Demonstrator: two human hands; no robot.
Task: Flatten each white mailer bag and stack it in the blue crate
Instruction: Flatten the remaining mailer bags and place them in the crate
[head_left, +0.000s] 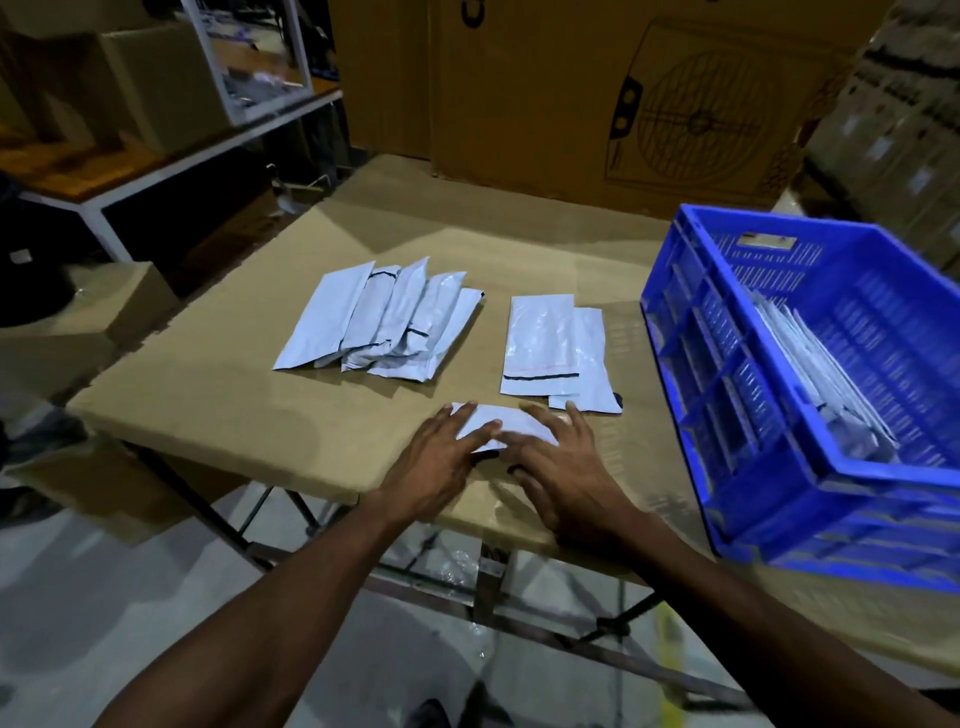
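- Both hands lie flat, fingers spread and straight, pressing one white mailer bag (501, 427) onto the worktop (218, 395) near its front edge; nothing is gripped or pinched.
- Left hand (441, 462) covers the bag's left end, right hand (558, 467) the right end; fingertips nearly meet over the middle.
- The bag is mostly hidden under the palms, only its far strip shows; whether it is fully flat cannot be told.
- Fanned pile of mailers (382, 317) sits further back on the left, looks unflattened; judged as the supply.
- Two overlapping flat mailers (550, 348) lie just behind the pressed bag, close to the right hand.
- Blue crate (727, 415) stands on the right end of the worktop, tilted in view, with a stack of mailers (826, 364) already leaning inside.
- Step in hand, judged: flattening. To do it well, the palms should sweep outward from the middle so air leaves toward the open end, with even pressure and no creasing of the corners.
- Then lift the bag by its edges, carry it level, and lay it aligned on the crate's stack.
- Risk: slick plastic may slide on the cardboard cover, or the right hand may nudge the two nearby mailers.
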